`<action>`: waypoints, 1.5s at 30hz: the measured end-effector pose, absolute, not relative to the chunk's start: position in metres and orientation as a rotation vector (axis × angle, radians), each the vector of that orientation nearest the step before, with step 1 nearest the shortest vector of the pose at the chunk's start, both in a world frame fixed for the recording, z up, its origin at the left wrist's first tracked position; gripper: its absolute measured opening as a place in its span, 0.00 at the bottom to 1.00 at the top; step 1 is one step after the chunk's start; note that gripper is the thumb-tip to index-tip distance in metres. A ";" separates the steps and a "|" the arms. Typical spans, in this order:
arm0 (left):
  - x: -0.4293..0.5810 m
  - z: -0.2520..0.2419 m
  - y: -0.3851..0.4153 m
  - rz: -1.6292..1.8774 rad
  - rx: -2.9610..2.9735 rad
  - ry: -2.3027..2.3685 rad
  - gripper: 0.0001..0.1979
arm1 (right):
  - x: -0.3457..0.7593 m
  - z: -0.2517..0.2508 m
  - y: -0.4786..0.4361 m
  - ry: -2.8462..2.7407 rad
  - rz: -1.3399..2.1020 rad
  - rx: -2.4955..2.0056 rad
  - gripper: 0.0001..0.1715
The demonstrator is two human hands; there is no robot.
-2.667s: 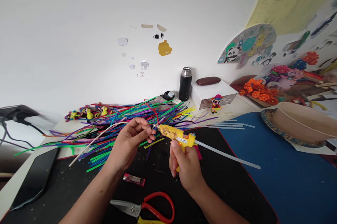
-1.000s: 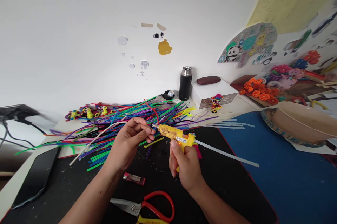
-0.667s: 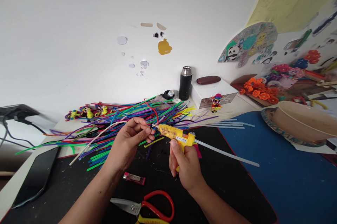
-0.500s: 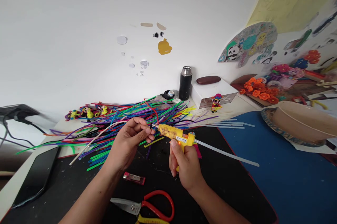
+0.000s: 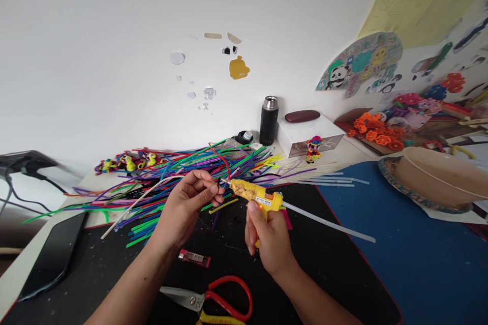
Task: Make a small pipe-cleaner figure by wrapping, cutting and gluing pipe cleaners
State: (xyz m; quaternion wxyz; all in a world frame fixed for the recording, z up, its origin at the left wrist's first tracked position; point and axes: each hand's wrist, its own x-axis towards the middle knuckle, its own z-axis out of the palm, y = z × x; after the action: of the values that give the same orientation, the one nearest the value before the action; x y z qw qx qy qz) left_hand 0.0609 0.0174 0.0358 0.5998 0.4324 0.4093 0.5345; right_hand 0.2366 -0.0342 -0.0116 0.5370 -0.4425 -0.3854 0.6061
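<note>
My right hand (image 5: 269,233) is wrapped round the grip of a yellow hot glue gun (image 5: 247,191), its small orange light lit. A long translucent glue stick (image 5: 328,220) sticks out of the gun's back end. My left hand (image 5: 194,198) is closed in a pinch on a small black piece (image 5: 219,182), mostly hidden by the fingers; it looks like a bit of pipe cleaner. The gun's metal nozzle (image 5: 225,181) points left at this piece, very close to it; I cannot tell whether they touch. Behind both hands lies a heap of coloured pipe cleaners (image 5: 152,198).
Red-handled scissors (image 5: 229,297) and a pink lighter (image 5: 194,258) lie on the black mat (image 5: 324,274). A phone (image 5: 53,254) is at the left. A black flask (image 5: 269,121), a white box (image 5: 305,134) and a small figurine (image 5: 313,149) stand behind; a bowl (image 5: 438,177) sits right.
The glue gun has tilted very slightly, its nozzle shifting a touch. Both hands stay almost where they were.
</note>
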 end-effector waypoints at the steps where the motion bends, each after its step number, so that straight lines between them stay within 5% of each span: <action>1: 0.061 0.035 0.018 1.238 1.003 0.949 0.20 | 0.236 -0.012 -0.034 -0.910 1.443 -1.051 0.41; 45: 0.060 0.030 0.019 1.258 0.984 0.961 0.20 | 0.233 -0.024 -0.034 -0.844 1.463 -0.926 0.34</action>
State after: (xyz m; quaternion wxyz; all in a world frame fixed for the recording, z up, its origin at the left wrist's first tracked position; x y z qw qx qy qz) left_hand 0.0596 0.0194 0.0298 0.5964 0.4236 0.4139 0.5418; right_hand 0.2329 -0.0336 -0.0237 0.5709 -0.3948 -0.3599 0.6234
